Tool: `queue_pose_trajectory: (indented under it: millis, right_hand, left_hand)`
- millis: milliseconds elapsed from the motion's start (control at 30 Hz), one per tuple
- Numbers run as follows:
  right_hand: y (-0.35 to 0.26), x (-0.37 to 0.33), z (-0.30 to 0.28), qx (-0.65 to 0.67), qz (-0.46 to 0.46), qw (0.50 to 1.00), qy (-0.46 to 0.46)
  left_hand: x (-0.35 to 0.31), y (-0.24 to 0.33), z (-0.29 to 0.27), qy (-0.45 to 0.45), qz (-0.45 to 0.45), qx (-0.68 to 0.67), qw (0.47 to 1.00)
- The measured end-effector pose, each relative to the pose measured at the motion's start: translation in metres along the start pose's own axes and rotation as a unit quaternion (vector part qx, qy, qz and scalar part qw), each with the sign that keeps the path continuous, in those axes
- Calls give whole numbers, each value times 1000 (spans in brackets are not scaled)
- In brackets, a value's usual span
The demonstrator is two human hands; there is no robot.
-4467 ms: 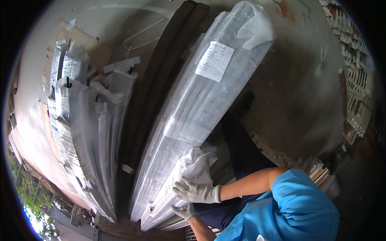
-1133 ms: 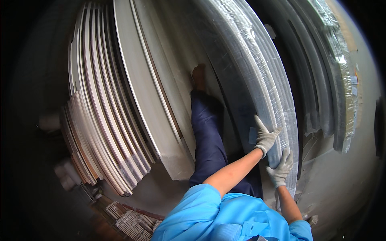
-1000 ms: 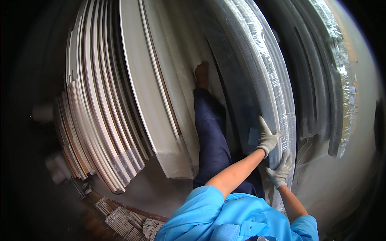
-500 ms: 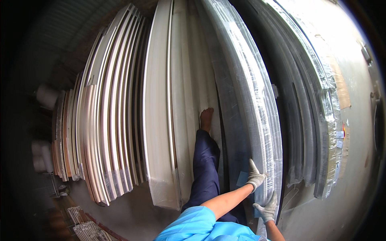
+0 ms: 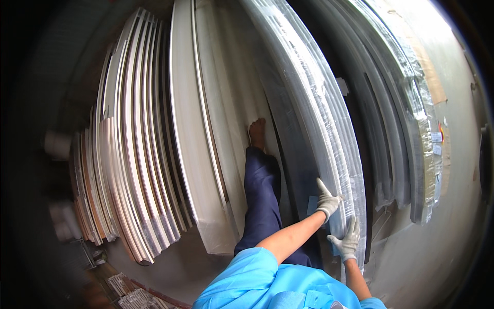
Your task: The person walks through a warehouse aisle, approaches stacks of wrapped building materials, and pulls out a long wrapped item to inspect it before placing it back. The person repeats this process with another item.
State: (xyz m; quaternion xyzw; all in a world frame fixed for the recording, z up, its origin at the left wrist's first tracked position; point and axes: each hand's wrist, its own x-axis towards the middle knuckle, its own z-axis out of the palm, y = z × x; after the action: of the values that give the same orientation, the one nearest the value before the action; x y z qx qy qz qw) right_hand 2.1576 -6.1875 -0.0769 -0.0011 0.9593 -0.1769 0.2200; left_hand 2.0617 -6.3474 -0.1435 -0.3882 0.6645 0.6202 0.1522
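A stack of long panels wrapped in clear plastic (image 5: 321, 116) stands on edge to the right of my leg. My left hand (image 5: 328, 201), in a pale work glove, grips a wrapped panel near its close end, fingers along the left face and thumb toward the top edge. Just nearer to me, my right hand (image 5: 348, 241), gloved too, straddles the same panel's edge, thumb on the left and fingers toward the right. Part of the fingers is hidden against the plastic. A small blue piece (image 5: 312, 205) shows beside the left hand.
My bare foot (image 5: 257, 133) is beside pale panels (image 5: 193, 129) on the left. Farther left, many thin boards (image 5: 136, 154) stand on edge. More wrapped panels (image 5: 411, 134) lean by the right wall. Bundled strips (image 5: 139, 297) lie at lower left.
The view has shifted somewhat, and both hands now show higher in it. They keep hold of the wrapped panel; the right hand's fingers lie farther along its top.
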Motion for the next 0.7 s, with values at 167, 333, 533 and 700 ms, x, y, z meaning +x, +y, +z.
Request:
queue_pose_trajectory:
  millis: [167, 333, 533, 700]
  right_hand:
    - [23, -3, 9, 127, 3, 991, 39]
    - [87, 4, 12, 441, 265, 850, -112]
    - [139, -23, 64, 657, 377, 644, -108]
    - [153, -13, 113, 721, 383, 573, -73]
  left_hand:
    - [-3, 10, -7, -9, -27, 5, 1000]
    - [-4, 15, -9, -8, -30, 17, 999]
    - [1, 6, -10, 3, -16, 47, 999]
    - [24, -10, -31, -57, -54, -69, 995]
